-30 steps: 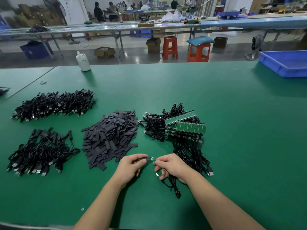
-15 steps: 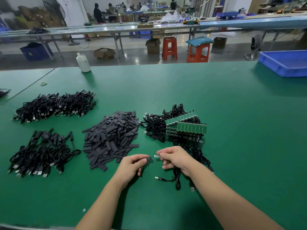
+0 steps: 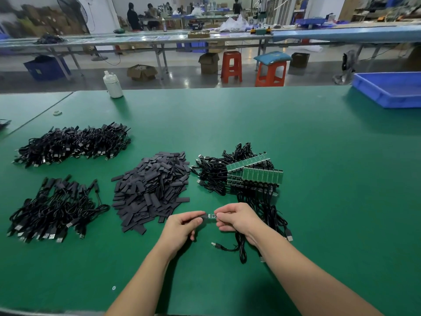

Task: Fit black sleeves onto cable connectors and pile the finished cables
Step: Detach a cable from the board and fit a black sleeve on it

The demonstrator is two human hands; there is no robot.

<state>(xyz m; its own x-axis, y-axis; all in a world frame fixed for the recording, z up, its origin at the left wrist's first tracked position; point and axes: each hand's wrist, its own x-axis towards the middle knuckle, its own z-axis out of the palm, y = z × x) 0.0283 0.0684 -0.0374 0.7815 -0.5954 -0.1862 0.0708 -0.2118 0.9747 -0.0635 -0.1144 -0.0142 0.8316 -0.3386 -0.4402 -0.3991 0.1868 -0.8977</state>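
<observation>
My left hand (image 3: 182, 226) pinches a black sleeve (image 3: 204, 216) by its left end. My right hand (image 3: 237, 218) pinches the small green connector board (image 3: 213, 216) of a black cable (image 3: 241, 249), whose loop and USB plug trail on the table below. The sleeve's open end meets the board's tip between my hands. A heap of loose black sleeves (image 3: 152, 190) lies just left of my hands. Unsleeved cables with green boards (image 3: 250, 176) are heaped behind my right hand. Two piles of black cables lie at the left, the near pile (image 3: 54, 210) and the far pile (image 3: 73, 143).
The green table (image 3: 319, 201) stretches wide to the right. A blue tray (image 3: 387, 90) sits at the far right edge. A white bottle (image 3: 112, 84) stands at the back edge. Stools, benches and people are beyond the table.
My hands rose slightly and closed the gap, bringing the sleeve's mouth up to the connector board. The cable's loop and plug shifted on the table below my right hand.
</observation>
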